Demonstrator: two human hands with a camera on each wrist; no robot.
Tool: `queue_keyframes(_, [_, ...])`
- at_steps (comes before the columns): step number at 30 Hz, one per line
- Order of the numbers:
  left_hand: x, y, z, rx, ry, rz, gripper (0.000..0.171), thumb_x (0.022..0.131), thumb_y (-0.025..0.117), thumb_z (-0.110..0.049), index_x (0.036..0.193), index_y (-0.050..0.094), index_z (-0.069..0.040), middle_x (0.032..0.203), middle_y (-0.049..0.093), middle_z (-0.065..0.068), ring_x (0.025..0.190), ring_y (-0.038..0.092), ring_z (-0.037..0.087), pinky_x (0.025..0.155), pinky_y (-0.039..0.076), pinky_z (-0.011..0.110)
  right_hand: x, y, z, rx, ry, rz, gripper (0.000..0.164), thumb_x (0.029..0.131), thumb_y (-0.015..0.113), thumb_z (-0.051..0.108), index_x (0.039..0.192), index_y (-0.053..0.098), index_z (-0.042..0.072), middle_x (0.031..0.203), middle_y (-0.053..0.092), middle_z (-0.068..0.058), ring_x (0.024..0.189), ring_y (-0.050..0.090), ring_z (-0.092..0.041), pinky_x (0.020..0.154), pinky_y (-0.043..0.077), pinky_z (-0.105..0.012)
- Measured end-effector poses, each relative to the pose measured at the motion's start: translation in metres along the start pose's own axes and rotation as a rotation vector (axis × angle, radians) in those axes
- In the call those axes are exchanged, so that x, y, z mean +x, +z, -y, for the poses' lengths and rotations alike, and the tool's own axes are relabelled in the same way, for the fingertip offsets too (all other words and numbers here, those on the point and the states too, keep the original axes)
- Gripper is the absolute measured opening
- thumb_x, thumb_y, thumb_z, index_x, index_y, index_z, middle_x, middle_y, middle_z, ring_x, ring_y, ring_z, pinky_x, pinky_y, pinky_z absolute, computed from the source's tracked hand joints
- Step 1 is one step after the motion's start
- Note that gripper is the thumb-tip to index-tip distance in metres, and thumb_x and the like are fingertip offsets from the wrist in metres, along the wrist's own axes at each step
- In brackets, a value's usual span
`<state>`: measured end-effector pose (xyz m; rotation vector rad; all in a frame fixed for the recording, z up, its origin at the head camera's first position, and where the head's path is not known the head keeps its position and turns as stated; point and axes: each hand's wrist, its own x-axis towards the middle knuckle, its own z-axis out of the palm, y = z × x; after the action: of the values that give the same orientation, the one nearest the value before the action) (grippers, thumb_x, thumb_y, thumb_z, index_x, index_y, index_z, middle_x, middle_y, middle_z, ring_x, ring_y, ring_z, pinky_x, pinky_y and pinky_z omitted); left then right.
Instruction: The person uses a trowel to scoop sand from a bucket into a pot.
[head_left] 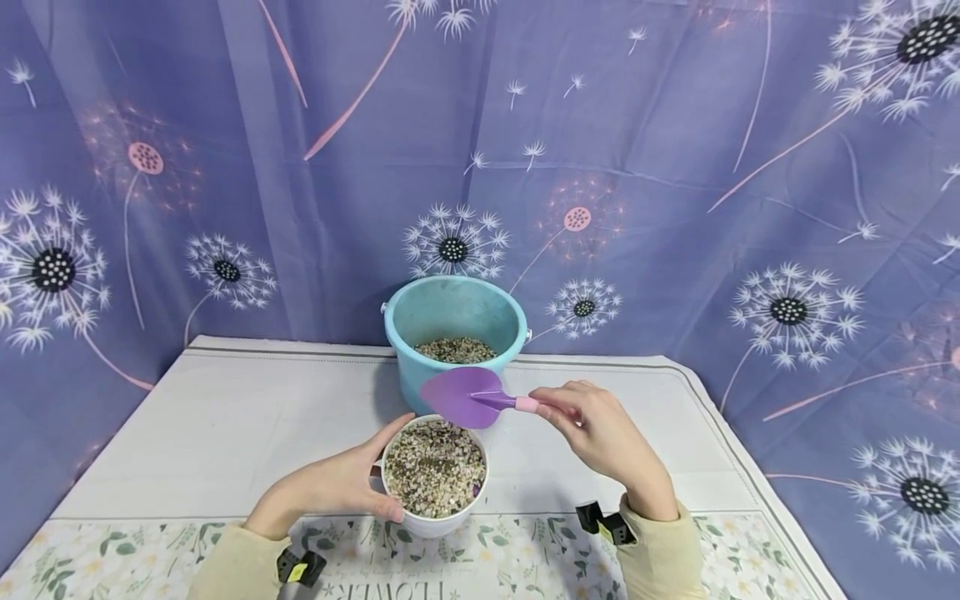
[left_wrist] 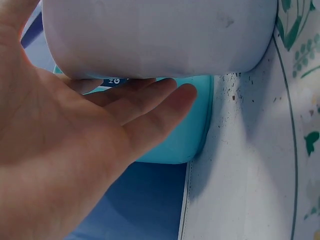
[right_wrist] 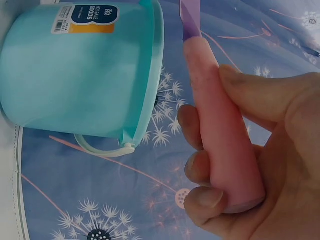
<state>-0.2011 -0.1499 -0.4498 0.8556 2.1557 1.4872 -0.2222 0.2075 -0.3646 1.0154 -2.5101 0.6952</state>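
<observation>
My right hand point(head_left: 600, 429) grips a small garden trowel point(head_left: 465, 398) by its pink handle point(right_wrist: 225, 125), fingers and thumb wrapped round it. The trowel's purple blade hovers over the far rim of a white pot point(head_left: 438, 527), in front of the bucket. Pale, speckled granular potting mix point(head_left: 435, 468) fills the pot close to its rim. My left hand point(head_left: 337, 483) holds the pot from the left, thumb at the near side and index finger at the far side. In the left wrist view, the other fingers point(left_wrist: 160, 117) extend along the pot's wall.
Behind the pot stands a turquoise bucket point(head_left: 412, 371) with more of the same mix point(head_left: 456, 350) inside. A few dark crumbs point(left_wrist: 235, 92) lie on the white tabletop point(head_left: 285, 417). A flowered cloth point(head_left: 525, 554) covers the near edge. A blue dandelion-print curtain point(head_left: 345, 208) hangs behind.
</observation>
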Motion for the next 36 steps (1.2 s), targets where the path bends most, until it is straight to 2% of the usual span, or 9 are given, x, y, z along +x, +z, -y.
queue_keyframes(6, [0.002, 0.000, 0.004, -0.027, 0.042, 0.003, 0.117, 0.076, 0.086, -0.029, 0.158, 0.004, -0.021, 0.159, 0.018, 0.015, 0.141, 0.025, 0.033, 0.111, 0.022, 0.057, 0.000, 0.000, -0.002, -0.004, 0.045, -0.019, 0.020, 0.093, 0.068, 0.019, 0.112, 0.074, 0.014, 0.082, 0.064, 0.012, 0.065, 0.048, -0.002, 0.060, 0.045, -0.025])
queue_keyframes(11, [-0.001, 0.000, 0.004, -0.014, 0.055, -0.001, 0.115, 0.077, 0.085, -0.028, 0.158, 0.004, -0.020, 0.159, 0.019, 0.016, 0.141, 0.025, 0.035, 0.110, 0.022, 0.059, 0.001, 0.003, -0.003, 0.009, 0.101, -0.036, 0.019, 0.095, 0.065, 0.023, 0.111, 0.074, 0.016, 0.070, 0.054, 0.016, 0.058, 0.045, -0.003, 0.057, 0.043, -0.025])
queue_keyframes(13, [-0.002, -0.001, 0.003, 0.003, 0.046, -0.005, 0.115, 0.077, 0.085, -0.030, 0.158, 0.003, -0.018, 0.159, 0.018, 0.018, 0.140, 0.026, 0.036, 0.110, 0.024, 0.058, 0.002, 0.004, -0.004, 0.013, 0.124, -0.042, 0.019, 0.096, 0.064, 0.024, 0.111, 0.074, 0.017, 0.070, 0.054, 0.016, 0.058, 0.045, -0.004, 0.057, 0.044, -0.027])
queue_keyframes(18, [-0.005, -0.006, 0.000, 0.011, 0.018, -0.005, 0.107, 0.085, 0.078, -0.032, 0.158, 0.001, -0.012, 0.157, 0.015, 0.027, 0.130, 0.042, 0.039, 0.103, 0.042, 0.046, 0.010, 0.006, -0.007, 0.021, 0.171, -0.066, 0.020, 0.097, 0.064, 0.026, 0.111, 0.074, 0.016, 0.076, 0.062, 0.012, 0.062, 0.049, -0.007, 0.063, 0.047, -0.031])
queue_keyframes(21, [-0.005, -0.014, -0.002, 0.021, 0.011, -0.021, 0.092, 0.093, 0.069, -0.028, 0.157, 0.006, -0.007, 0.156, 0.017, 0.028, 0.130, 0.043, 0.040, 0.100, 0.046, 0.043, 0.022, 0.004, -0.007, 0.010, 0.185, -0.071, 0.022, 0.097, 0.063, 0.026, 0.112, 0.073, 0.014, 0.075, 0.063, 0.007, 0.059, 0.048, -0.011, 0.060, 0.046, -0.033])
queue_keyframes(25, [0.001, -0.027, -0.008, 0.082, -0.008, -0.105, 0.073, 0.099, 0.059, -0.029, 0.155, 0.019, -0.004, 0.150, 0.033, 0.025, 0.134, 0.038, 0.041, 0.103, 0.041, 0.052, 0.041, -0.002, -0.008, -0.069, 0.189, -0.070, 0.023, 0.097, 0.063, 0.027, 0.112, 0.073, 0.012, 0.077, 0.065, 0.003, 0.061, 0.053, -0.015, 0.059, 0.046, -0.036])
queue_keyframes(28, [0.009, -0.036, -0.013, 0.103, -0.053, -0.198, 0.065, 0.100, 0.056, -0.034, 0.151, 0.030, -0.004, 0.142, 0.047, 0.021, 0.128, 0.046, 0.037, 0.103, 0.041, 0.054, 0.056, -0.005, -0.009, -0.148, 0.207, -0.047, 0.023, 0.097, 0.063, 0.031, 0.110, 0.074, 0.015, 0.074, 0.064, 0.004, 0.062, 0.056, -0.016, 0.055, 0.047, -0.037])
queue_keyframes(33, [0.027, -0.049, -0.017, 0.109, -0.089, -0.376, 0.058, 0.100, 0.056, -0.039, 0.142, 0.045, -0.001, 0.128, 0.059, 0.018, 0.107, 0.062, 0.028, 0.092, 0.052, 0.042, 0.084, -0.006, -0.013, -0.258, 0.219, 0.043, 0.022, 0.098, 0.060, 0.036, 0.090, 0.072, 0.019, 0.060, 0.051, 0.006, 0.054, 0.049, -0.016, 0.045, 0.040, -0.033])
queue_keyframes(36, [0.039, -0.055, -0.016, 0.145, -0.091, -0.496, 0.053, 0.100, 0.054, -0.040, 0.135, 0.053, 0.000, 0.117, 0.064, 0.017, 0.096, 0.066, 0.024, 0.083, 0.056, 0.037, 0.097, -0.003, -0.015, -0.304, 0.201, 0.076, 0.025, 0.098, 0.060, 0.035, 0.084, 0.071, 0.017, 0.062, 0.055, 0.005, 0.055, 0.051, -0.016, 0.045, 0.041, -0.032])
